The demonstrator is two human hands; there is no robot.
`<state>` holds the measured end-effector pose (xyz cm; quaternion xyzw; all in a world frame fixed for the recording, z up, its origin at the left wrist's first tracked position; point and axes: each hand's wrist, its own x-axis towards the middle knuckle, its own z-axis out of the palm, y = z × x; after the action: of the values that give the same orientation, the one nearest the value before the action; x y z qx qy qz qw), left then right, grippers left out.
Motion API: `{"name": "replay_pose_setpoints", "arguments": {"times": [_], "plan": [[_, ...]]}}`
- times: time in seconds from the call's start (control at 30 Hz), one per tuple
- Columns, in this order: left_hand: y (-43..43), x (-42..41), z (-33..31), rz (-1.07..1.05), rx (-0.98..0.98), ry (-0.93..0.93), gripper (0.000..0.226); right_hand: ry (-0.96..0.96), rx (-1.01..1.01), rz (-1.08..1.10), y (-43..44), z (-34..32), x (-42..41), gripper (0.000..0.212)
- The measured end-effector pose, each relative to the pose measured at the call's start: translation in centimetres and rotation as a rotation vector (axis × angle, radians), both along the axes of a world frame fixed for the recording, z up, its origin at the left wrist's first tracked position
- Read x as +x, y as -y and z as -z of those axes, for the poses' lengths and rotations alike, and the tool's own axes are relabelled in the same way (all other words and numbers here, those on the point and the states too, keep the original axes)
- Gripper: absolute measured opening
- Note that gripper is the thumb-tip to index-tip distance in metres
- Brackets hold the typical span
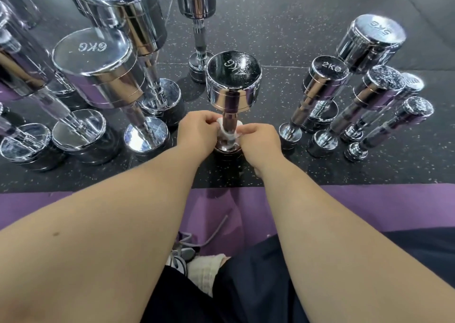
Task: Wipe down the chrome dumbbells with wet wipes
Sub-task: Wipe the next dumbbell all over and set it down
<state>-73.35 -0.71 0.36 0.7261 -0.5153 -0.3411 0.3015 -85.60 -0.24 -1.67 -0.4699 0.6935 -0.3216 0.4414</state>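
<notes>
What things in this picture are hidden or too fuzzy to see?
All in the head view:
- the wet wipe: mostly hidden by the left hand and right hand pinching it.
- the middle dumbbell: its bottom head is mostly covered by both hands.
- the far-left dumbbell: cut off by the picture's edge.
- the smallest dumbbell: its weight mark is too blurred to read.

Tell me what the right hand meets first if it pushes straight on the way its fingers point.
The white wipe, which the right hand pinches; right behind it, the handle of the 4KG dumbbell. Depth is hard to judge.
</notes>
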Motion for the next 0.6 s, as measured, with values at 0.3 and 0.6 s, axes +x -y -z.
{"name": "replay_pose_setpoints", "arguments": {"times": [0.3,0.6], "plan": [[-0.3,0.7,-0.2,0.223,0.083,-0.240,0.028,-0.202,-0.043,-0.207,0.6,-0.6,-0.1,0.010],[-1.2,0.8,-0.1,0.037,0.062,-0.057,0.007,0.024,-0.024,0.098,-1.3,-0.8,0.7,0.017]]}}
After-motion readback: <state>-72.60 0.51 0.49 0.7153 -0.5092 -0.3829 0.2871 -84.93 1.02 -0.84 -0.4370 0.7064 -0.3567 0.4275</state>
